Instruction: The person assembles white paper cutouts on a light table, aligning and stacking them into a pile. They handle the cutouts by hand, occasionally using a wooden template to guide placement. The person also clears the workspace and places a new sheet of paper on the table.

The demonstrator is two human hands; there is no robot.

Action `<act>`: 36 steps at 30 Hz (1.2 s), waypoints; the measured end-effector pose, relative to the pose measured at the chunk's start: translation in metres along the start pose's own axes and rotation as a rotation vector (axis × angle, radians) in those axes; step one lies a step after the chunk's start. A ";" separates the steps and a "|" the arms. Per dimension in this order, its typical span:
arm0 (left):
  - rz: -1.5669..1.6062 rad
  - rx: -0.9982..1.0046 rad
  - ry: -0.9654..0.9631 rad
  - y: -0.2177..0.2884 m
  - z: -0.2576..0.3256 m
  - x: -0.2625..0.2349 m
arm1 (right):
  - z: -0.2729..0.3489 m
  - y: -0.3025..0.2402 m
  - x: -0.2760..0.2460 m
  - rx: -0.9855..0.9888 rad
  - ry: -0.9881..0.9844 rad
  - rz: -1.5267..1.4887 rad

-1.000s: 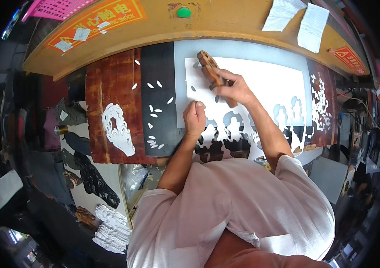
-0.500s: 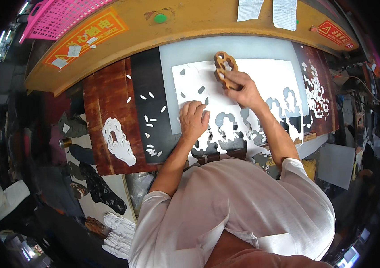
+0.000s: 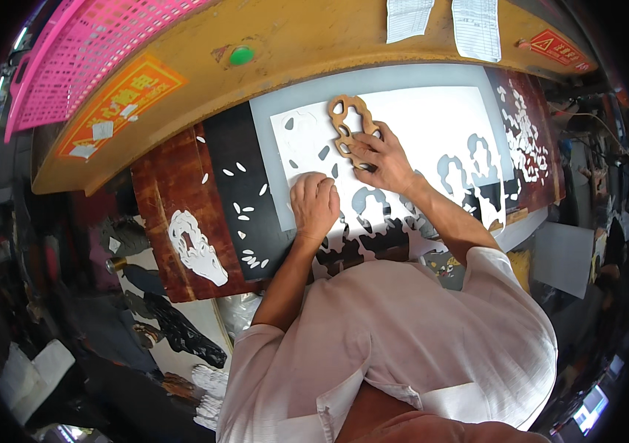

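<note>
In my right hand (image 3: 381, 156) is a tan cutting die (image 3: 345, 112) with a scalloped, looped outline, gripped by its near right part. It lies flat, or nearly so, over a white sheet (image 3: 432, 111); whether it touches the sheet I cannot tell. My left hand (image 3: 314, 205) rests on the sheet's left side, fingers bent slightly and laid on its surface, holding nothing. Small leaf-shaped holes and a faint outline mark the sheet near its left end. Larger shaped cut-outs run along its near edge. Under the sheet is a pale grey board (image 3: 262, 125).
A yellow machine beam (image 3: 292, 52) spans the far side, with a green button (image 3: 241, 55) and a pink basket (image 3: 100, 52). Stacked white cut pieces (image 3: 192, 247) lie on the left brown board (image 3: 163, 184). White scraps (image 3: 525, 148) are heaped at the right.
The die in my right hand has moved left and nearer and has turned, showing more of its open outline. My left hand stays on the sheet, its fingers closer together. The view has shifted slightly.
</note>
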State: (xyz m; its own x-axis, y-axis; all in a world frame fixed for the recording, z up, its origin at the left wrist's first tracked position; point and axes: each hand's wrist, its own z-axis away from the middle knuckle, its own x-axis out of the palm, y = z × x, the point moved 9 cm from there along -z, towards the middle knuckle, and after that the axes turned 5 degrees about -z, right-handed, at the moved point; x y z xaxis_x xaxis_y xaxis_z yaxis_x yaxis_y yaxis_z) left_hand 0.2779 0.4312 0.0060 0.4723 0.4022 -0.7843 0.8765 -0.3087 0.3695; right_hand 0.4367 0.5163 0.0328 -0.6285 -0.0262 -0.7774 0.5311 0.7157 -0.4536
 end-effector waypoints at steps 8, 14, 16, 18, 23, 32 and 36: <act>-0.007 0.020 0.067 -0.005 0.003 0.015 | 0.073 0.080 -0.063 0.507 0.210 -0.462; 0.082 0.122 0.114 0.068 0.031 -0.022 | 0.231 0.110 -0.122 0.927 0.295 -0.671; 0.180 0.136 0.034 0.111 0.069 -0.029 | 0.267 0.105 -0.156 0.861 0.452 -0.714; 0.234 0.161 -0.026 0.155 0.115 -0.025 | 0.316 0.101 -0.191 0.926 0.563 -0.625; -0.031 -0.017 -0.076 0.165 0.170 0.003 | 0.352 0.078 -0.277 0.779 0.998 -0.331; -0.099 0.073 -0.018 0.171 0.163 -0.008 | 0.350 0.017 -0.229 0.745 0.513 -0.316; -0.114 0.083 0.095 0.168 0.162 -0.006 | 0.342 -0.012 -0.161 0.219 0.277 0.188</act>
State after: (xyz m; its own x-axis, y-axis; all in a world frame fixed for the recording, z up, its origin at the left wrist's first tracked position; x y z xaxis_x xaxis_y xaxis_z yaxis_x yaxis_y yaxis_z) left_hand 0.4066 0.2372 -0.0080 0.3802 0.5176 -0.7665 0.9162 -0.3246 0.2352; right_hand 0.7259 0.2734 0.0137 -0.6225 0.3020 -0.7220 0.7414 0.5232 -0.4203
